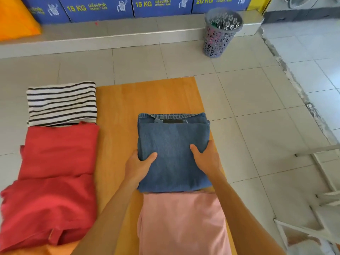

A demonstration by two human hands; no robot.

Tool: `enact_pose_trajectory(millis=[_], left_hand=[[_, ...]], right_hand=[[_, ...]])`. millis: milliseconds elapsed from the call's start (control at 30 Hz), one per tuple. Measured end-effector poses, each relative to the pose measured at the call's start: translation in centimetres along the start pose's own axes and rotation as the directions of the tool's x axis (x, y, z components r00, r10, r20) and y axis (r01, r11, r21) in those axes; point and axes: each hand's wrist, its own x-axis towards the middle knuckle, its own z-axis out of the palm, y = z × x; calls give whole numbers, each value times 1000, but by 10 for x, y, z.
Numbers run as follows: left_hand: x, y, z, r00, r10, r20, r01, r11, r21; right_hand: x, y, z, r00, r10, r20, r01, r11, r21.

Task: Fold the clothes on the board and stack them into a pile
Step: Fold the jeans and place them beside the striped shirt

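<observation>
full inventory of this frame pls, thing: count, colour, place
denim garment: 1, blue, folded, on the board centre, gripped at both sides
pink garment: 1, pink, on the board nearest the camera, under the denim's near edge
red garments: at least 1, red, left of the board; cannot tell how many
striped garment: 1, white with dark stripes, folded, beyond the red ones
board: 1, wooden orange-brown, on the tiled floor
basket: 1, grey perforated, floor, far right
panels: several, blue, marked 15 KG and 20 KG, along the top
left hand: 1, holds the denim's left edge
right hand: 1, holds the denim's right edge
</observation>
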Motion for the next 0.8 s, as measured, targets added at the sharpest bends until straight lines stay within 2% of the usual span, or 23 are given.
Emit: enact_pose_trajectory(millis=[167,300,400,500,600,800], left_hand=[[9,15,-37,1000,8,21,-6,995,-95],[32,40,-74,995,62,-77,-72,988,-136],[55,57,-103,983,91,-161,-107,989,-97],[81,75,-124,962,149,-230,-164,985,-46],[111,88,-138,945,154,-287,-154,988,25],[163,79,-137,926,129,-356,-68,981,179]], right_hand=[[8,-34,11,989,-127,72,121,989,82],[23,-82,31,957,-266,115,242,952,189],[40,-122,48,925,-362,110,332,916,225],[62,-159,66,903,-417,107,389,897,211],[84,-183,90,888,-447,112,421,886,196],[124,-186,118,890,-412,198,426,904,-38]])
